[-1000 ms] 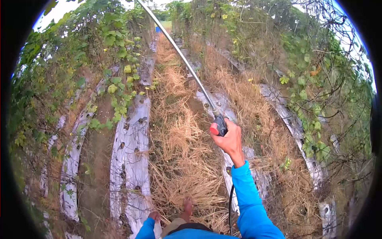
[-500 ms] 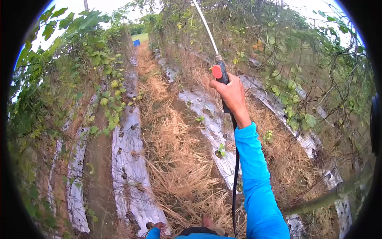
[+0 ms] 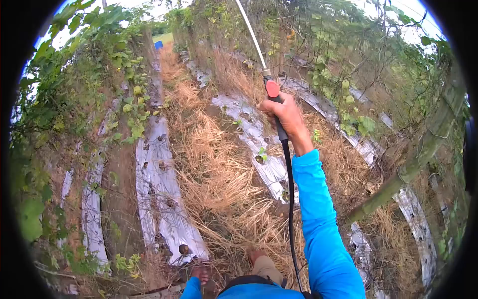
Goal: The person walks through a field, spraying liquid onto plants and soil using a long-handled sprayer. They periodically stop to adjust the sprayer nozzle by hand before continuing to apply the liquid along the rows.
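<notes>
Several strips (image 3: 155,174) flank the straw (image 3: 209,172) before you
Your wand (image 3: 253,35) slants up out of view, hose (image 3: 290,199) trailing below; your right hand (image 3: 288,117) grips the handle (image 3: 282,132); your left hand (image 3: 200,273) hangs low, whether clenched or loose I cannot tell; the red knob (image 3: 272,88) sits just above your right hand

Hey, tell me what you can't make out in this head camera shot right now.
All in the head view:
Metal wand: tip cut off by the top edge.
Black hose: far end out of sight at the bottom edge.
Handle: partly hidden by the right hand.
Left hand: too small to tell whether it holds anything.
Blue object: too small to identify.
</notes>
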